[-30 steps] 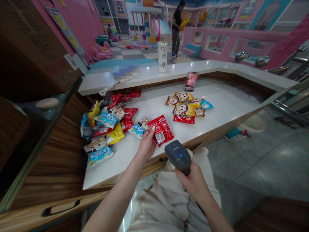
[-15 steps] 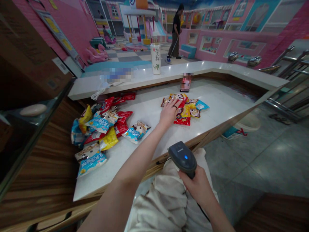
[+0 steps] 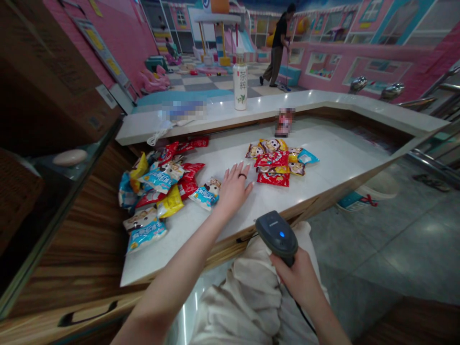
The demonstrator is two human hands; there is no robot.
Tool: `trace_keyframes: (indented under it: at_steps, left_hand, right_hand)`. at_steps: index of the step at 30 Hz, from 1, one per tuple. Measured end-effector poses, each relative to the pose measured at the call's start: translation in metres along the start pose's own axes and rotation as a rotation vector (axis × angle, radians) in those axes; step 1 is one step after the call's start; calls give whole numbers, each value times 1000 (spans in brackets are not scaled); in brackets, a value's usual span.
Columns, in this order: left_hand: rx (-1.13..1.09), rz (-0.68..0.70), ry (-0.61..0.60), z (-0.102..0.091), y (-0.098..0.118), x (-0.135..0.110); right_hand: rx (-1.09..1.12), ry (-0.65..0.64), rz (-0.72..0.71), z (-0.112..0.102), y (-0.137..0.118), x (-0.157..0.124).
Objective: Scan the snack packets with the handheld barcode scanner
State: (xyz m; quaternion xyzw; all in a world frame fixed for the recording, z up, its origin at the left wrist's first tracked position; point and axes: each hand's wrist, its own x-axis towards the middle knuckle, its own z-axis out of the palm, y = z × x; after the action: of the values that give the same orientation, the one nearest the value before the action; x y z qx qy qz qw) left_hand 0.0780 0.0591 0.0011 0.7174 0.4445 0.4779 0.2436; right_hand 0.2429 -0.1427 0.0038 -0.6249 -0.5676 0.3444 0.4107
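Observation:
My right hand (image 3: 300,275) is wrapped round the handle of a dark barcode scanner (image 3: 276,235), whose blue light is lit. Fingers stretched, my left hand (image 3: 235,187) is over the white counter (image 3: 179,254), partly covering a blue-and-white snack bag (image 3: 204,194). Whether it touches that bag I cannot tell. To its right lies a group of small red and yellow snack packets (image 3: 273,160) with a blue one (image 3: 308,156) at the edge. On the left is a heap of red, yellow and blue snack bags (image 3: 161,177), with another blue-and-white bag (image 3: 145,230) in front.
A white bottle (image 3: 240,86) stands on the raised ledge (image 3: 309,98) behind the counter. A pixelated reddish item (image 3: 285,123) is near the ledge. Cardboard boxes (image 3: 53,62) rise at left. A bucket (image 3: 373,191) is on the floor at right. Farther off, a person (image 3: 278,45) holds a long pole.
My left hand has drawn back from the red and yellow packets to the left, beside the single blue-and-white bag. My right hand still holds the scanner. The view has shifted slightly.

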Motion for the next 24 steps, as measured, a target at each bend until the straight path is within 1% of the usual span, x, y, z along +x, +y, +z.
trace_keyframes:
  at_steps: [1,3,5,6,9,13,16,18,21,24]
  left_hand:
    - [84,-36,30,-13,-7,-13]
    - [260,-75,48,-36,-20,-37]
    - [388,-83,41,-53,-31,-55]
    - [424,-84,30,-58,-35,-62]
    - [456,-82,-10,-65,-42,-73]
    - [414,-66,-9,-65,-48,-73]
    - [283,-82,1,-67,-47,-68]
    - [120,-122,3,-67,-41,-65]
    - [-217,-260,51,-65,-24,-63]
    - [-586,-423,148,-59,-9,-62]
  right_hand:
    - [-2,-11,-1,0,0,0]
    - [-6,-24,-5,1,0,0]
    - [5,-25,-14,3,0,0]
    - [16,-25,-10,5,-1,-1]
    - [45,-25,6,9,-3,-2]
    - [46,-43,16,8,-6,-4]
    - [29,-50,30,5,-6,-5]
    - [13,-26,22,3,-6,-5]
    - [17,-19,22,2,-8,-4]
    - [59,-53,87,2,-12,-4]
